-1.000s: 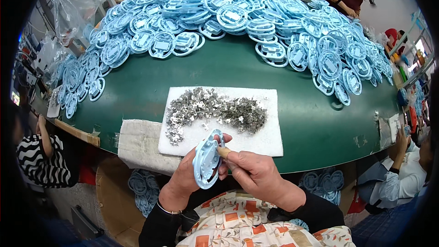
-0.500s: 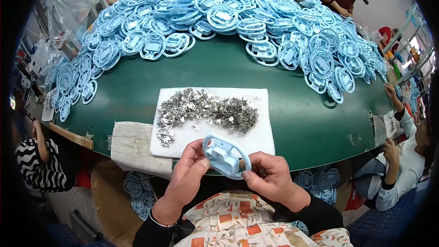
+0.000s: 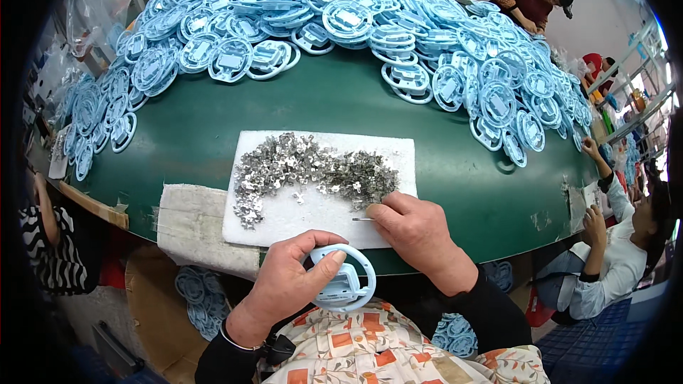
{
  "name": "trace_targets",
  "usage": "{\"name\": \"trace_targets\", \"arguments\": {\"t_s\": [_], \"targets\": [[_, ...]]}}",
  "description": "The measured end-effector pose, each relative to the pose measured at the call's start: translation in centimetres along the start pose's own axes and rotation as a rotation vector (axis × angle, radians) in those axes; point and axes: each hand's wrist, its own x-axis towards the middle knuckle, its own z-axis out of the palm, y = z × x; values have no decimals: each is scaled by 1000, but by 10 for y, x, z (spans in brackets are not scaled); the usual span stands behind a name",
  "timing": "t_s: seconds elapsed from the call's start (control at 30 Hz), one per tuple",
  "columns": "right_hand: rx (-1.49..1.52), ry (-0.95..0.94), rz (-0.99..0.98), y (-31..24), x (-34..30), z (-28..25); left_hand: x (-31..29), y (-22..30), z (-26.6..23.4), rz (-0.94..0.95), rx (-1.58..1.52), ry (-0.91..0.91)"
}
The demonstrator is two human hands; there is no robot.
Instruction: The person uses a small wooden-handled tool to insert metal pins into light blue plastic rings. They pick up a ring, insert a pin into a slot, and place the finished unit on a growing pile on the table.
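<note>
My left hand [image 3: 288,270] is closed on a light blue plastic toy steering wheel [image 3: 348,288], thumb across its rim, just off the table's near edge. My right hand [image 3: 420,231] is closed round a thin metal tool [image 3: 363,219]; only its slim tip shows, pointing left, and the rest is hidden in the fingers. That tip is over the near right part of a white foam board [image 3: 320,231]. On the board lies a curved heap of small metal clips [image 3: 284,167], with my right hand just nearer to me than the heap's right end.
A large pile of blue steering wheels [image 3: 348,18] lines the far side of the green table [image 3: 306,103]. A greyish padded block [image 3: 203,224] adjoins the board's left. A cardboard box [image 3: 153,306] stands below. Co-workers sit at the right [image 3: 605,256], left and far side.
My right hand has let go of the wheel and moved up over the board with the tool tip showing. My left hand has brought the wheel slightly lower and turned it.
</note>
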Motion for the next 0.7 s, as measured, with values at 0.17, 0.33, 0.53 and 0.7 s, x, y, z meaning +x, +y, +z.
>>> {"name": "trace_targets", "arguments": {"t_s": [0.17,0.33,0.53,0.7], "targets": [[649,-10,232,-2,2,-3,14,-3,2,-48,-13,-36],[1016,-63,252,-1,3,-8,33,-3,9,-183,-212,-196],[1067,-35,281,-2,1,-6,35,-1,15,-148,-396,-189],[1015,25,304,-2,-4,-2,40,-4,17,-145,-383,-160]]}}
